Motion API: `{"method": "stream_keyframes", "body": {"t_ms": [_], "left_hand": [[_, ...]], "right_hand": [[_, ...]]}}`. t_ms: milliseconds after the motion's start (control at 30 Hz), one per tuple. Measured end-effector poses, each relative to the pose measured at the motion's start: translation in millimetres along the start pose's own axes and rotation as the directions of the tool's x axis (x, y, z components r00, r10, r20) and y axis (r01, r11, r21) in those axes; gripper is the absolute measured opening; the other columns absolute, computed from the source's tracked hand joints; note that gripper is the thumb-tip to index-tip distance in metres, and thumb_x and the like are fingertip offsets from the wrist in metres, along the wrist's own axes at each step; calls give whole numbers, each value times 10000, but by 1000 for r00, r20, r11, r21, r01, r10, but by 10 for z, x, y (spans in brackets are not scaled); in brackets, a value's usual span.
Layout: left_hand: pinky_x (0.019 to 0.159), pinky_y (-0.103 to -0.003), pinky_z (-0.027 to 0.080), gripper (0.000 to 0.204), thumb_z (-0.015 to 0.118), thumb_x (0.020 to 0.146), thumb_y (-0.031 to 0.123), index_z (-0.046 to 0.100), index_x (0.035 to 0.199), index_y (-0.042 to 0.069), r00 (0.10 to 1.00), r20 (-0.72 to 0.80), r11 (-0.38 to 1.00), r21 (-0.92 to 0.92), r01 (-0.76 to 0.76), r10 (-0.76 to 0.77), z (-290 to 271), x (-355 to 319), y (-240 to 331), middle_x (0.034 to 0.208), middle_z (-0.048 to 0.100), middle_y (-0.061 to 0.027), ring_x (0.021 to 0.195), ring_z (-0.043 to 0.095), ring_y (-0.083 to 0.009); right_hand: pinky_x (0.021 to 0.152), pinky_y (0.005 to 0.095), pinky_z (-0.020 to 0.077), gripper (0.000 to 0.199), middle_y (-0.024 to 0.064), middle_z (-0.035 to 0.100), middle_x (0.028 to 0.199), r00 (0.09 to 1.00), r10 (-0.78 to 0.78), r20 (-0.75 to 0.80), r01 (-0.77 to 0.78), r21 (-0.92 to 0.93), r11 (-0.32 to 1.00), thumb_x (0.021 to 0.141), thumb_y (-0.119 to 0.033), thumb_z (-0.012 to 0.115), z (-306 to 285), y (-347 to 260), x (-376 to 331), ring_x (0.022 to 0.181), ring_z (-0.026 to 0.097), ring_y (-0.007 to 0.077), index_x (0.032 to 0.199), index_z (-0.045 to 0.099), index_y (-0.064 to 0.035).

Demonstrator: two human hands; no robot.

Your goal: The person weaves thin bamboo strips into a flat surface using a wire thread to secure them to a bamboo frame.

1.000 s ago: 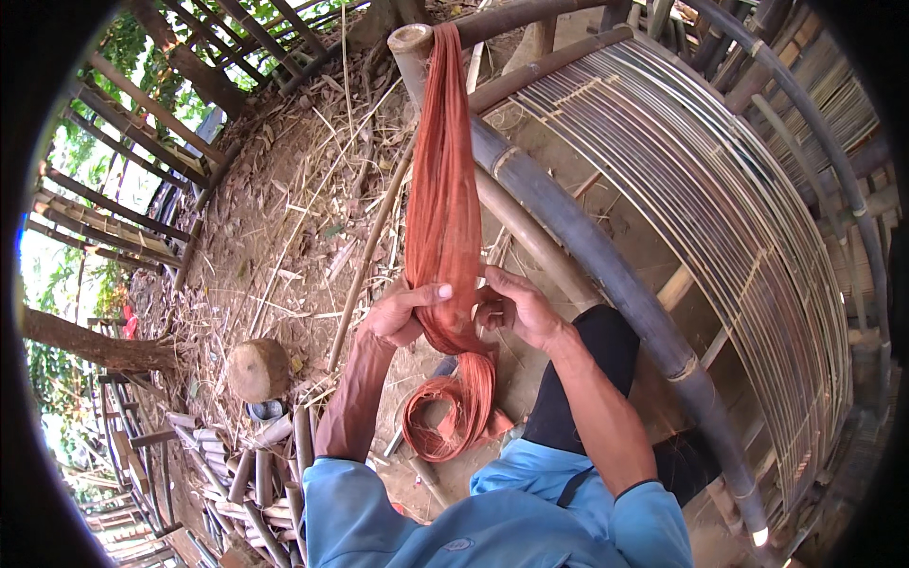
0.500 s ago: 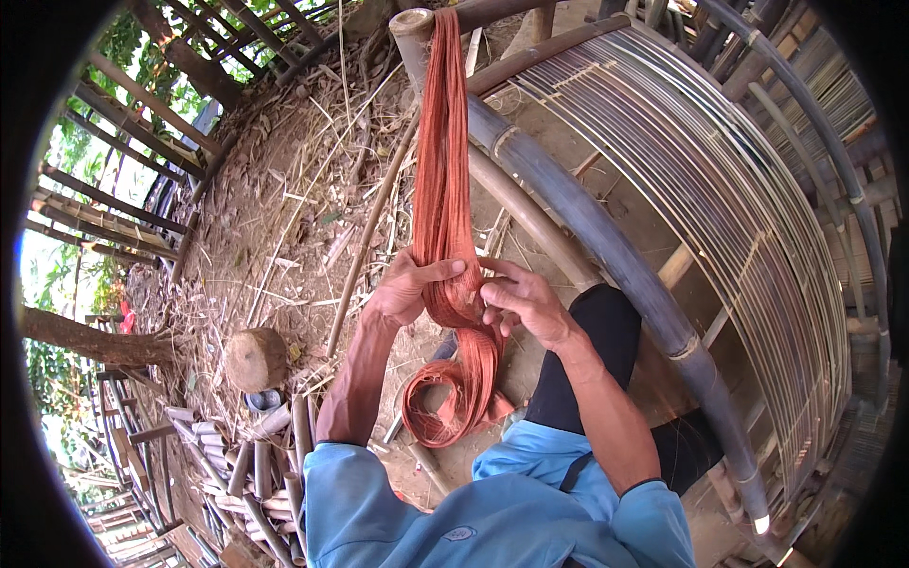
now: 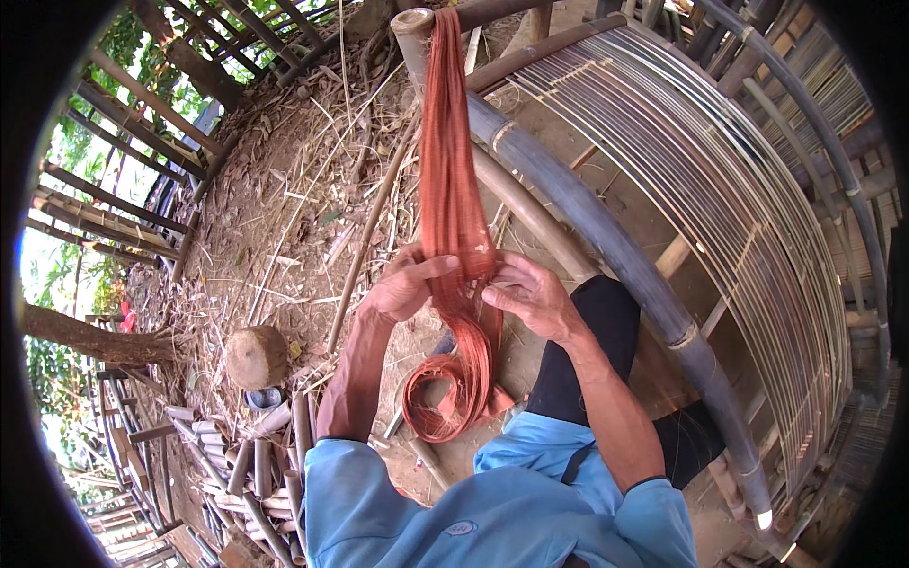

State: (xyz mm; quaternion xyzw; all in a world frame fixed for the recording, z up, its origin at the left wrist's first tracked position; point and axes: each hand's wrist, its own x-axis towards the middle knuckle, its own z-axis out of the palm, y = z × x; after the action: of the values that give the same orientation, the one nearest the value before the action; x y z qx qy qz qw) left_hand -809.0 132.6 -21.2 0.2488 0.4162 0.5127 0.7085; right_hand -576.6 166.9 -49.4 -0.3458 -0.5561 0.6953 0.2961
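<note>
A long rust-red strip of netting-like cloth [image 3: 450, 180] hangs from the bamboo frame's top corner down toward my lap. Its lower end curls into a loose, frayed loop lying on the ground. At the left edge of the cloth my left hand [image 3: 409, 284] is closed, the thumb over the front and the fingers behind. My right hand [image 3: 530, 295] pinches the right edge at the same height, some fingertips hidden behind the fabric. Between both hands the cloth is spread fairly flat, with a small pale hole or fleck near the right edge.
To the right stands a bamboo frame [image 3: 606, 218] carrying a curved panel of thin slats [image 3: 701, 161]. A cut log stump [image 3: 256, 358] sits at left above a pile of bamboo pieces [image 3: 256, 473]. Dry leaves litter the ground; a bamboo fence [image 3: 114, 213] runs along the far left.
Both hands have spread the cloth wider and flatter, my right hand shifting slightly right. The narrow, bunched strip now shows as a broader band between them.
</note>
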Motion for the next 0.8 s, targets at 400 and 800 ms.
{"method": "stream_keyframes", "body": {"t_ms": [400, 800], "left_hand": [[745, -325, 591, 333, 650, 993, 232, 688, 1105, -80, 968, -154, 892, 438, -111, 196, -299, -70, -142, 937, 737, -135, 807, 716, -202], [807, -368, 630, 237, 664, 983, 204, 734, 1028, -18, 941, -315, 988, 123, -90, 124, -144, -140, -342, 941, 731, -120, 837, 714, -192]], "right_hand": [[856, 261, 479, 270, 20, 707, 987, 940, 17, -340, -26, -21, 999, 932, -206, 702, -513, 8, -101, 918, 624, 100, 1100, 712, 6], [861, 319, 525, 721, 83, 658, 1173, 967, 231, -108, -216, 132, 968, 806, -257, 845, -647, -88, -211, 1011, 642, 160, 1373, 502, 27]]}}
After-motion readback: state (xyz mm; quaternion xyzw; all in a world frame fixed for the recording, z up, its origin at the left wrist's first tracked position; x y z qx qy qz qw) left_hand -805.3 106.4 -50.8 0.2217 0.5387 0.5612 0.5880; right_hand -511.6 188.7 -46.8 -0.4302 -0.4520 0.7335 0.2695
